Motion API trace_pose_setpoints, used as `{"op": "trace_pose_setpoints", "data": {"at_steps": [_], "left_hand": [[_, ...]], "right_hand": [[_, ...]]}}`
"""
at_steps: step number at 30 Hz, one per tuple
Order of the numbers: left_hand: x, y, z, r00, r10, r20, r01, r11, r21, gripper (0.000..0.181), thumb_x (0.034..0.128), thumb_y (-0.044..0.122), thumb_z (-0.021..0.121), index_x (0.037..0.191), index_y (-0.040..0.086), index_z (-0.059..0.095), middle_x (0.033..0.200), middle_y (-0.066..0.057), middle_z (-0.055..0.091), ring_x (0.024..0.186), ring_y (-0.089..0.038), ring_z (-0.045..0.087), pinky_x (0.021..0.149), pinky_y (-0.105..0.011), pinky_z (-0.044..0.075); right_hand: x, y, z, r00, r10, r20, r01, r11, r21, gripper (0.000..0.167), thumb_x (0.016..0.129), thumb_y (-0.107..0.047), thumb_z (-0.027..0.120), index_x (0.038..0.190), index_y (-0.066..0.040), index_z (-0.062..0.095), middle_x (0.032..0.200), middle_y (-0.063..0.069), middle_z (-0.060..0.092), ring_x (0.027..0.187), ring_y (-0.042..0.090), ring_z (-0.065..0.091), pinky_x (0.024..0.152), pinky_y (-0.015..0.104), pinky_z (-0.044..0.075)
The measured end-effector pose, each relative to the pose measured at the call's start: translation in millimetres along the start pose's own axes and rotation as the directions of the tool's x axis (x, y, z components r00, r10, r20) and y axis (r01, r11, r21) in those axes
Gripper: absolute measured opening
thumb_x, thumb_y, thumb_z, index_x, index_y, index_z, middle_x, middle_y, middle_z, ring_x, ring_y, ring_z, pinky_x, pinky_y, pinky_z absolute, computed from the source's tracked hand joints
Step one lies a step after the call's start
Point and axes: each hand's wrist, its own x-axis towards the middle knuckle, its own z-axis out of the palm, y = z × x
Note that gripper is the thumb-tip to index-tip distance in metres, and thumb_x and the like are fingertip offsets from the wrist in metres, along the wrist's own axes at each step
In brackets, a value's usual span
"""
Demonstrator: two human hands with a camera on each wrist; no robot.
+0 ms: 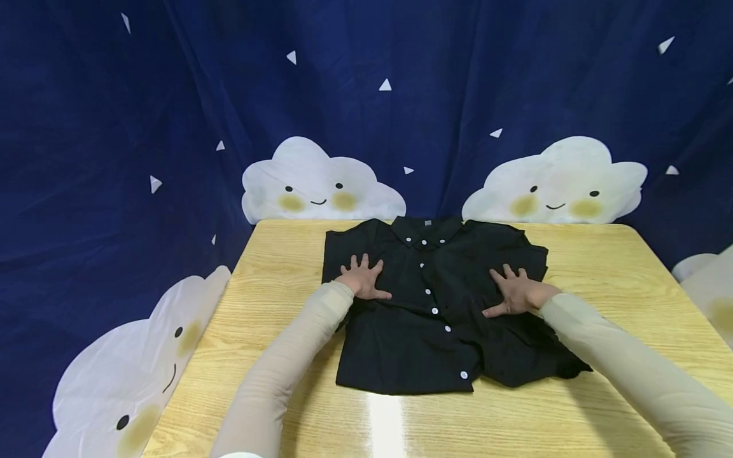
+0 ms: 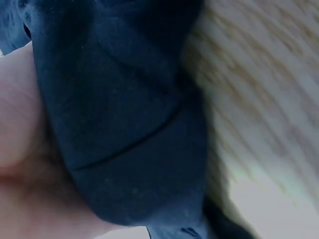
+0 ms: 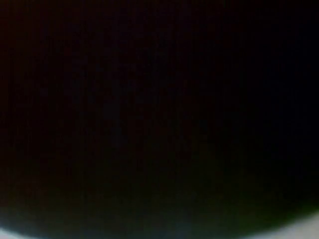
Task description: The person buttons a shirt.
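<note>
A black button-up shirt (image 1: 401,343) lies front up on the table, its collar at the far edge and white buttons down the middle. The left hand (image 1: 363,280) rests on the shirt's left part with fingers spread. On the right part, below the sleeve, rests the right hand (image 1: 515,293), its fingers spread too. Dark cloth (image 2: 129,119) fills the middle of the left wrist view, beside the blurred left hand (image 2: 35,164). The right wrist view is almost wholly dark, and no hand can be made out there.
The light wooden table (image 1: 275,267) extends around the shirt on both sides and in front. Behind it hangs a dark blue curtain (image 1: 343,108) with smiling white clouds (image 1: 555,184) and small white shapes. Pale sleeves (image 1: 630,359) cover both forearms.
</note>
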Motion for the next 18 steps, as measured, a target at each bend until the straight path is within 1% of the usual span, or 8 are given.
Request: {"op": "trace_pose_setpoints", "data": {"at_steps": [5, 10, 14, 16, 18], "left_hand": [[0.3, -3.2, -0.2, 1.000, -0.012, -0.003, 0.012, 1.000, 0.001, 0.093, 0.0836, 0.067, 0.052, 0.153, 0.023, 0.009, 0.156, -0.017, 0.001, 0.140, -0.042, 0.001, 0.106, -0.060, 0.016], [0.5, -6.1, -1.1, 1.000, -0.027, -0.001, 0.027, 1.000, 0.002, 0.093, 0.0836, 0.067, 0.052, 0.153, 0.023, 0.008, 0.157, -0.016, 0.000, 0.141, -0.042, 0.001, 0.106, -0.060, 0.017], [1.1, -6.6, -1.5, 1.000, -0.025, -0.009, 0.025, 1.000, 0.003, 0.093, 0.0837, 0.067, 0.052, 0.153, 0.023, 0.009, 0.156, -0.017, 0.001, 0.141, -0.042, 0.002, 0.106, -0.060, 0.017], [0.8, -6.8, -1.5, 0.999, -0.020, -0.025, 0.020, 1.000, 0.006, 0.093, 0.0835, 0.066, 0.053, 0.153, 0.022, 0.009, 0.156, -0.018, 0.001, 0.140, -0.042, 0.003, 0.106, -0.060, 0.017], [0.8, -7.4, -1.3, 0.998, -0.014, -0.055, 0.014, 1.000, 0.007, 0.095, 0.0834, 0.066, 0.053, 0.153, 0.020, 0.007, 0.156, -0.018, 0.003, 0.140, -0.043, 0.006, 0.106, -0.059, 0.017]], "right_hand": [[-8.5, 2.3, 0.3, 0.999, 0.031, 0.011, -0.031, 0.999, -0.020, 0.126, 0.066, -0.079, 0.058, 0.145, 0.010, 0.015, 0.143, 0.043, 0.005, 0.124, 0.066, 0.009, 0.092, 0.072, 0.023], [-16.2, 2.9, 2.9, 0.998, 0.062, 0.017, -0.061, 0.997, -0.051, 0.126, 0.067, -0.080, 0.056, 0.143, 0.012, 0.016, 0.142, 0.044, 0.008, 0.123, 0.066, 0.012, 0.092, 0.071, 0.025], [-19.8, 3.9, 2.3, 0.996, 0.076, 0.052, -0.073, 0.996, -0.058, 0.126, 0.067, -0.081, 0.053, 0.144, 0.011, 0.015, 0.143, 0.044, 0.008, 0.124, 0.066, 0.013, 0.090, 0.073, 0.025], [-20.7, 5.6, -2.5, 0.995, 0.070, 0.077, -0.068, 0.997, -0.031, 0.124, 0.069, -0.081, 0.052, 0.143, 0.012, 0.016, 0.142, 0.044, 0.009, 0.125, 0.065, 0.013, 0.091, 0.073, 0.024], [-19.4, 8.0, -10.0, 0.996, 0.037, 0.078, -0.037, 0.999, 0.010, 0.117, 0.075, -0.079, 0.049, 0.141, 0.015, 0.021, 0.141, 0.044, 0.017, 0.125, 0.062, 0.019, 0.093, 0.070, 0.025]]}}
